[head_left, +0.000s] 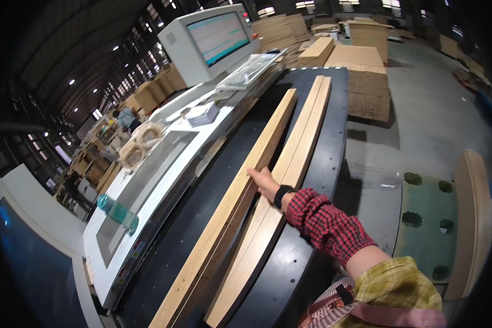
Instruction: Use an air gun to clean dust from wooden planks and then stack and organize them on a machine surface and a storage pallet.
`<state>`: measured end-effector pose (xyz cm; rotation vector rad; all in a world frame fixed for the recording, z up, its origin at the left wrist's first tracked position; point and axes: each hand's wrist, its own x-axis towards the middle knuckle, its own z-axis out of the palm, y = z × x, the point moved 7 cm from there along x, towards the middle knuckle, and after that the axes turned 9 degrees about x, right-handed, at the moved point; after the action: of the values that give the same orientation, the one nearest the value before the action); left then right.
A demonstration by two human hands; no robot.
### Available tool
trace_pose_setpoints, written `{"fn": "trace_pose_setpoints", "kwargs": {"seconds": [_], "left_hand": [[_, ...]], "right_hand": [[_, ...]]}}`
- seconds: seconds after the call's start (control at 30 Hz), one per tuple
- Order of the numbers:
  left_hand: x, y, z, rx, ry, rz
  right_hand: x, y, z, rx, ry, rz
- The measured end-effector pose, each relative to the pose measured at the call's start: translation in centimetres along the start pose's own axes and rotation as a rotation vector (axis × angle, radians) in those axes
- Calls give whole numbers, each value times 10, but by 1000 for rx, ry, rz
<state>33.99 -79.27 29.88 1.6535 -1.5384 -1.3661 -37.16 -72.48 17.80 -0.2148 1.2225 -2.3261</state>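
Note:
My right hand (264, 184), in a red-and-black checked sleeve with a dark wristband, reaches in from the lower right. Its thumb lies on top of a long light wooden plank (224, 213), and the other fingers bend down the side, mostly hidden. Beside that plank, under my wrist, two more long planks (298, 150) lie edge to edge. All of them rest lengthwise on a black machine bed (326, 169) dotted with small holes. A narrow gap parts the held plank from the pair. My left hand is out of view.
Left of the bed, a white machine ledge (164, 123) carries a teal bottle (117, 212), tape rolls (139, 143) and paper. A monitor (216, 41) stands at the far end. Stacked boards (369, 93) stand beyond on the floor. Another person (126, 118) is far left.

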Motion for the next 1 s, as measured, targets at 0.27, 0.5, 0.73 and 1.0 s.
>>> {"fn": "trace_pose_setpoints", "kwargs": {"seconds": [0.27, 0.5, 0.73, 1.0], "left_hand": [[-17, 92, 121, 83, -30, 234], [-13, 202, 364, 173, -396, 436], [-45, 276, 574, 255, -670, 566], [-75, 347, 767, 314, -860, 667]], "right_hand": [[-16, -80, -37, 39, -14, -144], [-41, -219, -179, 203, -76, -278], [-67, -323, -375, 368, 162, -479], [-126, -383, -598, 507, 627, -617]]}}
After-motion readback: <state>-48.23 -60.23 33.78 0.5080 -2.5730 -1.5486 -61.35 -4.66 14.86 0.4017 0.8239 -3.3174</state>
